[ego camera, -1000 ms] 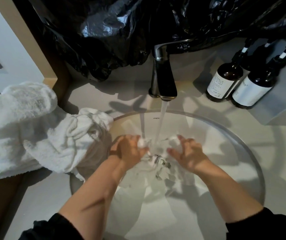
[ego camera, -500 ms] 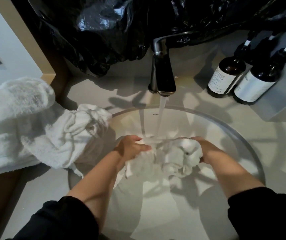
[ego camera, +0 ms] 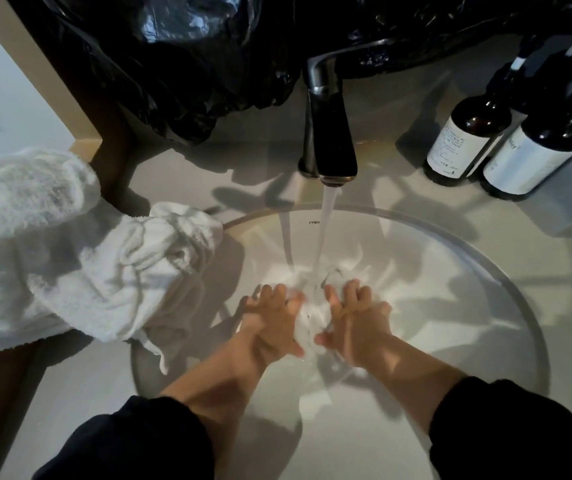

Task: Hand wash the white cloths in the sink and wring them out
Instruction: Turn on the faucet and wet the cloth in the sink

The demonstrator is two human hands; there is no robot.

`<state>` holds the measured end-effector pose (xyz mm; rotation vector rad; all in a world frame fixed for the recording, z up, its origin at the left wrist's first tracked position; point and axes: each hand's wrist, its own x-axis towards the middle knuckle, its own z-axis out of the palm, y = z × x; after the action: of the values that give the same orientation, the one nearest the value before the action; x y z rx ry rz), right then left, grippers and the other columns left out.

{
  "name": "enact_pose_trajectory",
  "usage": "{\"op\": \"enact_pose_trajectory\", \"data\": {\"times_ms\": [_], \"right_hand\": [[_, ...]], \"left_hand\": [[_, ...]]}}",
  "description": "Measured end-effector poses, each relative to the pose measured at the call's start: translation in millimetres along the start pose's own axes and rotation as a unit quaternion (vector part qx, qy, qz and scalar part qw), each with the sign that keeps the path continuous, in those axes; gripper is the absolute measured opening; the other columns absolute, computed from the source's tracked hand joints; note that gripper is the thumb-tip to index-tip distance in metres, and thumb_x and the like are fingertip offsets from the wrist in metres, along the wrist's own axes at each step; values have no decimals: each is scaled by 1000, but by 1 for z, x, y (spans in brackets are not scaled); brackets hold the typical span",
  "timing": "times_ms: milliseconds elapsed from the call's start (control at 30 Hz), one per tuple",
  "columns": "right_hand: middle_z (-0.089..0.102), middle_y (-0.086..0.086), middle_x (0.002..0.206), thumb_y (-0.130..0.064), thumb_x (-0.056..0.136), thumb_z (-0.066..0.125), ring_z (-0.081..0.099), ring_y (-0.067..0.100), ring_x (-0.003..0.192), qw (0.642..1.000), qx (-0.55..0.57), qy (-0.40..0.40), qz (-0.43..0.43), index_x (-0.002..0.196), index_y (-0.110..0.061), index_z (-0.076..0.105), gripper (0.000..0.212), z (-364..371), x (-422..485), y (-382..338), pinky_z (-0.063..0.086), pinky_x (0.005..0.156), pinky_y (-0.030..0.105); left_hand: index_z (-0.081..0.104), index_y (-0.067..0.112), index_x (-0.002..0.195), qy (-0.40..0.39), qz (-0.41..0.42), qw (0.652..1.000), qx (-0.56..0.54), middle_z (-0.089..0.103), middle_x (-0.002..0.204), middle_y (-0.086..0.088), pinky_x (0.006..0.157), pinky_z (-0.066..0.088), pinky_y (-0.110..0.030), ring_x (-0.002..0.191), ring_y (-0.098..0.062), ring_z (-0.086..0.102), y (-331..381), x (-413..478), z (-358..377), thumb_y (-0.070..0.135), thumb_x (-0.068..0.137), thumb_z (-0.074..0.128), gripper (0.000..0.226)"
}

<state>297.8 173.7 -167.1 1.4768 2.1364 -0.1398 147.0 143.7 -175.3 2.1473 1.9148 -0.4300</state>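
1. Countertop (ego camera: 568, 306): pale grey and smooth, crossed by several overlapping shadows. The room is dim.
2. Sink (ego camera: 506, 289): a round white basin sunk into the middle of the countertop, with a thin metal rim.
3. Faucet (ego camera: 329, 133): dark metal, standing at the countertop's back edge behind the basin. A stream of water (ego camera: 326, 230) falls from its spout.
4. White cloth (ego camera: 312, 311): a wet, bunched wad inside the sink, directly under the stream and between my hands.
5. Left hand (ego camera: 270, 327): my fingers are spread and bent over the left side of the white cloth with the thumb below, holding it.
6. Right hand (ego camera: 357, 327): it mirrors the left, with fingers spread over the right side of the wad and the thumb tucked at its near edge. Both of my sleeves are black.
7. Pile of white towels (ego camera: 70, 244): heaped on the countertop's left side, with one fold hanging over the sink's left rim.
8. Two dark bottles (ego camera: 464, 140) with white labels: at the back right corner, touching each other.
9. Black plastic sheeting (ego camera: 173, 64): crumpled and glossy, covering the wall above the back edge.
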Motion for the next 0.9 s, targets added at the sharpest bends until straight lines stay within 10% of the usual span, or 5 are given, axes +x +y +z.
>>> {"op": "enact_pose_trajectory", "data": {"times_ms": [367,467,700,800,900], "right_hand": [[58,-7,100,-26,64,88,58,13,92,861,500,-14,-96,99,-20,66,41,-52,4,84,44,80,24],[46,-10,123,-67,59,77,53,11,109,904,375,-154,-135,101,-34,59,57,-57,-12,100,45,95,28],[35,8,139,-70,70,66,37,31,130,950,308,-55,-6,147,-28,17,100,-23,3,34,36,106,47],[29,6,138,-59,66,74,34,29,126,990,121,-29,-58,146,-26,11,107,-4,-5,7,39,100,49],[46,1,119,-32,68,82,50,25,111,963,257,2,-76,134,-25,38,79,-4,8,15,45,91,34]], "left_hand": [[72,15,89,204,59,942,-261,65,97,-5,80,51,-38,94,-30,60,-18,-3,-44,-2,63,52,37],[73,17,103,95,-27,927,-363,65,113,-3,96,45,-31,108,-21,56,-23,-12,-59,4,86,52,30],[16,29,151,-46,-79,978,-189,35,144,-8,110,28,-34,132,-28,35,-26,2,-30,41,96,43,63],[24,36,146,-82,-47,967,-235,40,140,-6,110,29,-35,131,-29,36,-21,7,-26,31,93,46,58],[56,35,105,-31,-38,944,-327,61,113,-2,86,50,-28,106,-24,58,-28,8,-26,16,80,61,31]]}}
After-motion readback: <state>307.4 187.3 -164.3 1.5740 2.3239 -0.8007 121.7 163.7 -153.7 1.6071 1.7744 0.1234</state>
